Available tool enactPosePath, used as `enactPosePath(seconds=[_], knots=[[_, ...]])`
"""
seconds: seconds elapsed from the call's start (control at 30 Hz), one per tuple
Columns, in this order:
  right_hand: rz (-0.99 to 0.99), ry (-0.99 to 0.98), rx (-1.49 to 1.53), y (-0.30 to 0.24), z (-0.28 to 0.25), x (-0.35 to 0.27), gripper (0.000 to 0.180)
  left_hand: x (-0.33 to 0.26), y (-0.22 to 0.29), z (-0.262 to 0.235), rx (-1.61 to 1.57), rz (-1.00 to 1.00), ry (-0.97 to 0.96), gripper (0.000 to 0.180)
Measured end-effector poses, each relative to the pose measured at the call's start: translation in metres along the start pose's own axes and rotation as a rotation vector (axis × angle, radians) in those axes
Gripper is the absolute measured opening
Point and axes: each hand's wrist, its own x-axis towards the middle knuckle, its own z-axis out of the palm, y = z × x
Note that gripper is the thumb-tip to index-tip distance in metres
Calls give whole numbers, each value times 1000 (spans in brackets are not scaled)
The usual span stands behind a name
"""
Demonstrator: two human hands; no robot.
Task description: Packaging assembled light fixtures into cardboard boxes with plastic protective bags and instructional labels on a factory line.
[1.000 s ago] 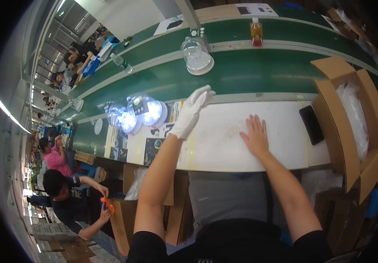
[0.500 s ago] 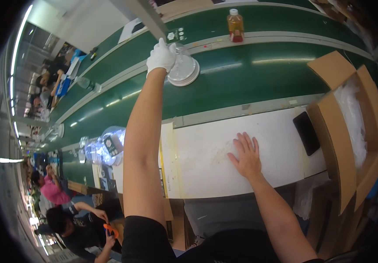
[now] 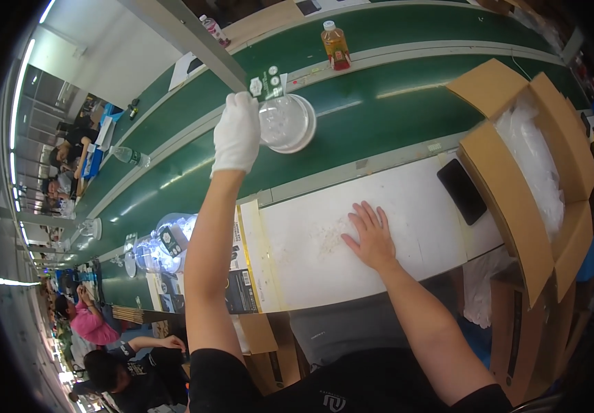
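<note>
Green conveyor belt [image 3: 393, 103] runs in a long curve past a white desk [image 3: 310, 255], with other people seated at stations far down the line on the left. On the belt the left hand [image 3: 236, 134], in a white glove, stretches out to a round clear plastic container [image 3: 285, 122] and rests against its left rim; whether its fingers [image 3: 242, 103] close on the rim or merely touch it cannot be told, since the back of the glove hides them. Small green-and-white tags lie on the container's far edge, just beyond the gloved fingers. Well past them, across the belt, stands an orange drink bottle [image 3: 336, 45]. The right hand [image 3: 371, 235] is bare and lies flat on the desk, fingers spread, holding nothing. To the right of those fingers a black phone [image 3: 462, 191] lies near the desk's edge, and just beyond it an open cardboard box [image 3: 551, 227] holds clear plastic bags [image 3: 534, 158]. Left of the gloved arm, more clear containers [image 3: 162, 241] sit clustered.
</note>
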Motion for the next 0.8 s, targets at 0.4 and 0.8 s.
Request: enactPosePath(seconds=[0.4,0.8], knots=[[-112,-359,465,14,-35,-43,117,-212,107,-145,-580,-560,113,20],[330,-339,1097,-43,-29,-173,64,-314,159,-156,-626,-711,80,19]])
